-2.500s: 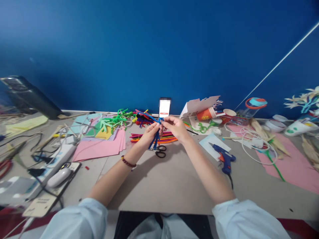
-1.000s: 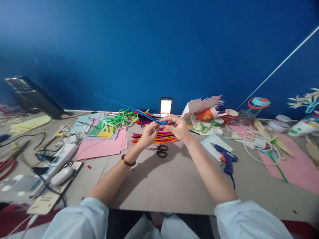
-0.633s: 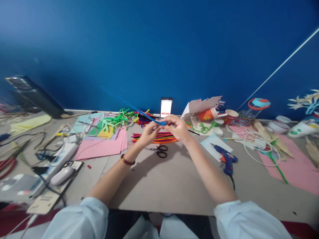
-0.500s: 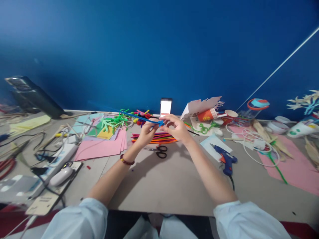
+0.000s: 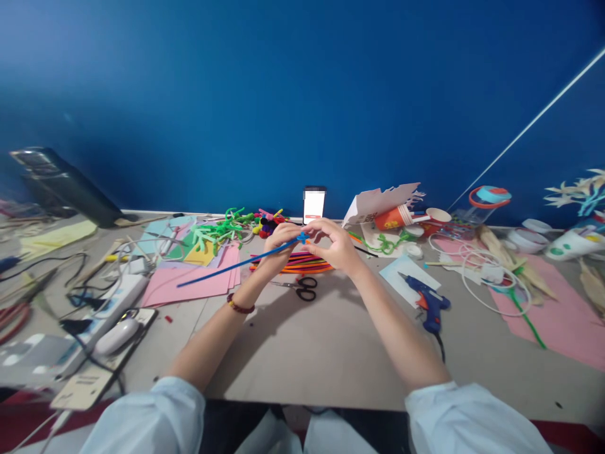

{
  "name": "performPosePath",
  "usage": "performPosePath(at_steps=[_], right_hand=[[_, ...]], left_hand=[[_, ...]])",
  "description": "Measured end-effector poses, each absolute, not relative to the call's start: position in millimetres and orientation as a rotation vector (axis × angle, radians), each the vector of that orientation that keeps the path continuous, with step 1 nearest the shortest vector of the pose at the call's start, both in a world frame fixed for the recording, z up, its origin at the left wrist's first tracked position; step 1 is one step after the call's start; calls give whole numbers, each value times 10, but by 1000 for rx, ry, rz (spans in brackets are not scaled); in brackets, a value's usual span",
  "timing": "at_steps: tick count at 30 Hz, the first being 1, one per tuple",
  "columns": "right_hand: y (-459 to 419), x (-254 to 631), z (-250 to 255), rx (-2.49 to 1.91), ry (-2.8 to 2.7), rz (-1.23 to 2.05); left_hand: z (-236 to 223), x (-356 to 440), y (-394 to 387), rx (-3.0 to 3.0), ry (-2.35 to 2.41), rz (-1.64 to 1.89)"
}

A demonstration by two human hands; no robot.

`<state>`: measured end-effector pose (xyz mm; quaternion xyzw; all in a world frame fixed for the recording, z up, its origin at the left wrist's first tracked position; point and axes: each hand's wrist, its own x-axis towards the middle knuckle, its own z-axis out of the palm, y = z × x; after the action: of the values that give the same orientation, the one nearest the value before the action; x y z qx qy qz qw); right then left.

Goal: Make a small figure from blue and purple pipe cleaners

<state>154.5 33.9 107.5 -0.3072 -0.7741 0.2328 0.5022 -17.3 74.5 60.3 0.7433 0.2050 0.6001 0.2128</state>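
Both my hands meet above the middle of the table around a blue pipe cleaner (image 5: 231,267). Its far end is bent into a small looped knot between my fingertips, while the long straight tail runs out to the left over my left wrist. My left hand (image 5: 280,244) pinches it near the knot. My right hand (image 5: 334,243) has thumb and fingers closed on the knot from the other side. Below them lie a bundle of pink, purple and orange pipe cleaners (image 5: 312,263) and black-handled scissors (image 5: 306,289).
A phone (image 5: 314,205) with a lit screen stands against the blue wall. Pink paper (image 5: 186,284) and green pipe-cleaner shapes (image 5: 217,230) lie left. A blue glue gun (image 5: 428,302) and paper cups (image 5: 394,218) are right; a power strip (image 5: 108,315) is far left.
The pipe cleaner's long tail has swung from pointing up and left behind my left hand to down and left across it. My hands have barely shifted.
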Motion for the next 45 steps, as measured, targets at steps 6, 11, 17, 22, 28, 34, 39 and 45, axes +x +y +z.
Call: performPosePath(at_steps=[6, 11, 17, 22, 28, 34, 39, 45], right_hand=[[346, 1558, 1073, -723, -1914, 504], [334, 1562, 1095, -745, -1924, 463], [302, 1612, 1182, -806, -1894, 452], [370, 1681, 1141, -858, -1911, 521], [442, 1682, 1055, -906, -1835, 636], [434, 1671, 1070, -896, -1778, 708], [433, 1672, 1061, -936, -1655, 910], [515, 1688, 944, -953, -1590, 1039]], left_hand=[[575, -134, 799, 2083, 577, 1777], [571, -161, 774, 2148, 594, 1703], [663, -154, 629, 2195, 748, 1566], [715, -131, 565, 2275, 764, 1402], [713, -97, 524, 2126, 788, 1268], [687, -73, 503, 1912, 832, 1185], [702, -39, 484, 1782, 866, 1210], [703, 6, 446, 1717, 963, 1345]])
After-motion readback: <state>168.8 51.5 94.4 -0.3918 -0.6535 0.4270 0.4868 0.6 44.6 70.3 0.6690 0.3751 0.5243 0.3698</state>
